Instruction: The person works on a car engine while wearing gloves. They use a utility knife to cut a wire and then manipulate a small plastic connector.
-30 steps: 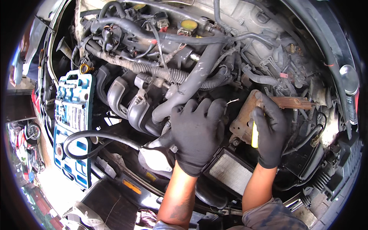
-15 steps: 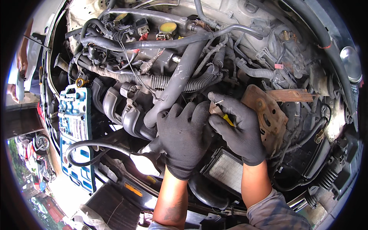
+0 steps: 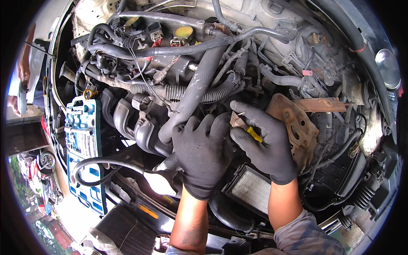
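Both my hands wear black gloves and meet over the middle of an open engine bay. My left hand (image 3: 200, 153) is back up with its fingers curled down; whatever they grip is hidden beneath. Close beside it, my right hand (image 3: 268, 146) is partly closed, thumb and forefinger bent toward the left fingertips. A small yellow piece (image 3: 254, 134), perhaps part of a handle, rests in the crook of the right thumb. Between the fingertips shows a small tan flat piece (image 3: 239, 122); I cannot tell which hand holds it. A thick grey pipe (image 3: 194, 95) slants just beyond my left hand.
A blue tool case (image 3: 85, 127) lies open at the left. A pleated air filter (image 3: 250, 189) sits below my hands, and a rusty bracket (image 3: 293, 127) stands to the right. Corrugated hoses (image 3: 212, 94) cross the engine. Another person's hand (image 3: 16, 105) shows at far left.
Both hands stay together with almost the same grip. The right fingers shift very slightly, and a little more of the yellow piece shows.
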{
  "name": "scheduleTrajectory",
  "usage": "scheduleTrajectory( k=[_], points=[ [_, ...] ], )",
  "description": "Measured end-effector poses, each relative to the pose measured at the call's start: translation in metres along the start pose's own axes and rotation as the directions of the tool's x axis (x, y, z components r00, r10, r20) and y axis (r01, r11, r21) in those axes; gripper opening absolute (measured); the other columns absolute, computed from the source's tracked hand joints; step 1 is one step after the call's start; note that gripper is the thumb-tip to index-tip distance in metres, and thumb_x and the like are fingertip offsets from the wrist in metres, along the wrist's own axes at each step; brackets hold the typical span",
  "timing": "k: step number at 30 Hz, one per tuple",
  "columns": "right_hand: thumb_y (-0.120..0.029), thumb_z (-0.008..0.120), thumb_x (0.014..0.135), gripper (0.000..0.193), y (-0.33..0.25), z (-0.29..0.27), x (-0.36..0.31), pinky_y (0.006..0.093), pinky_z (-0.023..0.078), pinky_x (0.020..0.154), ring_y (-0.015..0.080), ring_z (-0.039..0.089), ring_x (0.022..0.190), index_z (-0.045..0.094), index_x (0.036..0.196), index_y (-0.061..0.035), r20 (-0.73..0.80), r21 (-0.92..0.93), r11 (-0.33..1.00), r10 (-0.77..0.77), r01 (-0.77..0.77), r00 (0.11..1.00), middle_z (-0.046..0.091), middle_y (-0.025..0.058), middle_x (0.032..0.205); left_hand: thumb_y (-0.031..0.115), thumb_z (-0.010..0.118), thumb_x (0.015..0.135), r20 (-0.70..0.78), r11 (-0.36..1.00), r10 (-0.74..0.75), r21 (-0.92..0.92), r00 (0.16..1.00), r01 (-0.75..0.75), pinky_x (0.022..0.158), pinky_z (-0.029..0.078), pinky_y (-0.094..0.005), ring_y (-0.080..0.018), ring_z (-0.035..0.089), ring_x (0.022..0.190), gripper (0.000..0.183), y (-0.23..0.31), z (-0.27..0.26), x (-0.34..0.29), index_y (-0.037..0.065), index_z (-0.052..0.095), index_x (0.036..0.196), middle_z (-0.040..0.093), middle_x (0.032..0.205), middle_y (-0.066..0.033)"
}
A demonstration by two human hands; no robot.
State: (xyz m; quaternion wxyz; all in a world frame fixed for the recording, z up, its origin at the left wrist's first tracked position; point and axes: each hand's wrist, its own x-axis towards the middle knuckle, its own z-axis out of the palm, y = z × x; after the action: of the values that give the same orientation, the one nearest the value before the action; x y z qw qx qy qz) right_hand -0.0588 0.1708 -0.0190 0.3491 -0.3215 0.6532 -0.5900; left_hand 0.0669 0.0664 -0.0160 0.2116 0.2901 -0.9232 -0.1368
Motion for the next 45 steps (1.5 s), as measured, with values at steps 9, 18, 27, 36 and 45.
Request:
scheduleTrajectory(
  k=[9,18,27,36,45],
  points=[
    [-0.007,0.075,0.097,0.037,0.001,-0.001,0.005,0.0325,0.057,0.097,0.019,0.074,0.111,0.067,0.131,0.0056,0.031,-0.048,0.996,-0.068,0.069,0.997,0.077,0.0178,0.119,0.02,0.072,0.074,0.045,1.0,0.007,0.019,0.999,-0.008,0.076,0.041,-0.0477,-0.0281,0.06,0.09,0.047,-0.004,0.004,-0.005,0.014,0.068,0.12,0.063,0.096,-0.0043],
    [-0.006,0.074,0.096,0.035,0.004,0.0,0.005,0.0324,0.057,0.098,0.019,0.073,0.111,0.068,0.129,0.0055,0.023,-0.022,0.998,-0.065,0.066,0.998,0.077,0.0177,0.119,0.023,0.072,0.074,0.063,1.0,-0.003,0.03,0.998,0.001,0.076,0.042,-0.0483,-0.0281,0.061,0.092,0.046,-0.005,0.002,-0.004,0.015,0.068,0.119,0.063,0.096,-0.0044],
    [-0.007,0.077,0.093,0.032,0.002,0.007,0.005,0.0347,0.06,0.088,0.0263,0.079,0.098,0.073,0.123,0.0032,-0.12,-0.238,0.96,-0.181,0.149,0.976,0.079,0.0197,0.109,0.023,0.072,0.078,0.063,0.999,-0.02,0.043,0.998,0.018,0.074,0.042,-0.0465,-0.0265,0.062,0.087,0.036,-0.002,0.002,0.0,0.018,0.07,0.114,0.065,0.093,-0.0022],
    [-0.002,0.073,0.096,0.037,-0.013,-0.009,-0.036,0.0304,0.057,0.088,0.017,0.074,0.1,0.07,0.132,0.003,-0.237,-0.886,0.464,-0.452,0.0,0.86,0.077,0.0141,0.116,0.023,0.072,0.078,0.036,0.998,-0.018,-0.057,0.999,0.02,0.072,0.043,-0.0468,-0.0261,0.062,0.085,0.031,-0.005,-0.001,-0.005,0.018,0.07,0.109,0.063,0.088,-0.002],
    [-0.003,0.066,0.102,0.039,-0.013,-0.024,-0.021,0.0238,0.052,0.071,0.0073,0.061,0.08,0.063,0.14,0.0059,-0.18,-0.047,0.998,0.041,-0.05,0.983,0.07,0.005,0.099,0.015,0.071,0.075,-0.033,0.996,-0.052,-0.069,0.998,0.049,0.073,0.041,-0.045,-0.0274,0.061,0.083,0.028,-0.001,0.0,0.0,0.016,0.071,0.103,0.064,0.086,-0.0023]
  ],
)
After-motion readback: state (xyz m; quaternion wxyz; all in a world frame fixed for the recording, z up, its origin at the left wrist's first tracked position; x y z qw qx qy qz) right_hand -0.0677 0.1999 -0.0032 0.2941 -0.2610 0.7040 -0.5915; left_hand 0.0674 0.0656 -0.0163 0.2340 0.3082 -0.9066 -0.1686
